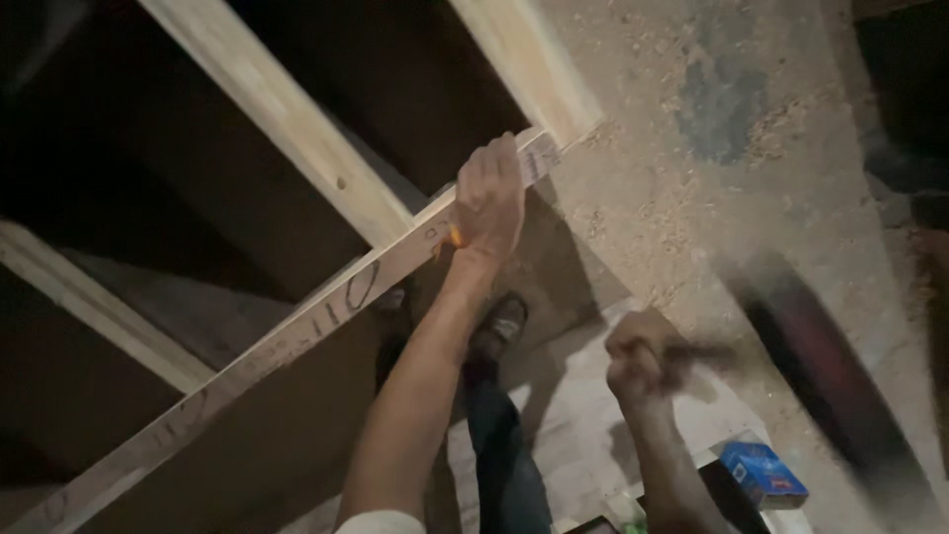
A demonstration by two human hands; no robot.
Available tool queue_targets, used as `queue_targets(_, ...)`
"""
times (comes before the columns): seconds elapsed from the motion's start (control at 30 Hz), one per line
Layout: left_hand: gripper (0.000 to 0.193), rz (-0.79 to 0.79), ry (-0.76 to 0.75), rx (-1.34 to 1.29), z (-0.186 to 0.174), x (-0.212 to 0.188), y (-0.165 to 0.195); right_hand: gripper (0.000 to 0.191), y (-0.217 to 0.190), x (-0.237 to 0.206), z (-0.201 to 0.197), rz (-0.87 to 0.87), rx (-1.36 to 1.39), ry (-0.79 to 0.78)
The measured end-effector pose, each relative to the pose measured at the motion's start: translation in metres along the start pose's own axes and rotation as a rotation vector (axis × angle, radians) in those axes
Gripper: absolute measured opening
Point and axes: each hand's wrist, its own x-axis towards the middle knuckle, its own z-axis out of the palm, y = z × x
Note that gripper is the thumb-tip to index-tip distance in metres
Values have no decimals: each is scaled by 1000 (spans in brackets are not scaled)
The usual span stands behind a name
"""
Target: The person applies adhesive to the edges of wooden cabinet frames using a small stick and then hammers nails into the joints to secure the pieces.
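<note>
Left hand grasping wood batten at its upper end; frame centre.
Right hand clenched on blurred hammer handle, lower right; open floor beyond.

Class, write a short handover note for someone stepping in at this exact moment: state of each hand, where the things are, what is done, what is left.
Left hand: gripping the long wooden board near its upper end, beside a stud.
Right hand: fisted around a dark handle, blurred; the tool's head cannot be made out.
Blue box lies on the floor, lower right.
Done: board held against the frame.
Left: whether it is fastened cannot be told.
</note>
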Motion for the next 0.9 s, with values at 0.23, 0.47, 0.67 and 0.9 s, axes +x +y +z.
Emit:
queue_targets(0.23, 44, 2, 9, -73, -4, 0, 1, 20, -2, -3, -38, -86, 14, -13)
queue_targets(0.47, 43, -28, 28, -32, 1, 2, -2, 25, 6, 14, -39, -211, -124, -17)
queue_targets(0.67, 47, -53, 47, -36, 11, -8, -2, 32, 5, 7, -40, -352, -163, 65)
queue_targets(0.9, 46, -50, 158, -77, 9, 7, 1, 57, -52, 20, -47, 277, 32, -144)
